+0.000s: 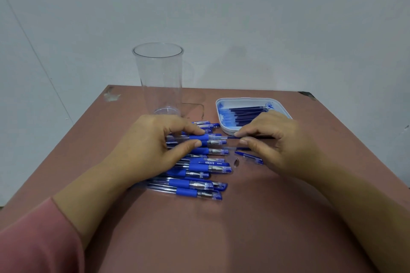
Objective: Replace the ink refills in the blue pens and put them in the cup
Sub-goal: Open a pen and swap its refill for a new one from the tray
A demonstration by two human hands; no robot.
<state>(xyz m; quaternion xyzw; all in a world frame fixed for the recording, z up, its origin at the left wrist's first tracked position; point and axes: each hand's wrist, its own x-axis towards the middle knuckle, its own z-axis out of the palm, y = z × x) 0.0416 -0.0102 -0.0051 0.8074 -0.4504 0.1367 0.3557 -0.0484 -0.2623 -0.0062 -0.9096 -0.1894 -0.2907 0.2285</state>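
The step in hand looks like the refill swap on 1 pen (pixel 210 137): the left hand (pixel 155 139) pinches its blue grip between thumb and finger, and the right hand (pixel 281 139) pinches the thin refill (pixel 231 137) at the barrel's open end. Whether it is going in or coming out, I cannot tell. Next, the loose metal tip (pixel 237 160) and cap (pixel 249 157) on the worktop (pixel 266 217) need refitting. The clear cup (pixel 158 73) holds no pens; the white tray (pixel 248 99) holds spare refills (pixel 246 113). The other pens (pixel 199 184) lie heaped beneath the left hand.
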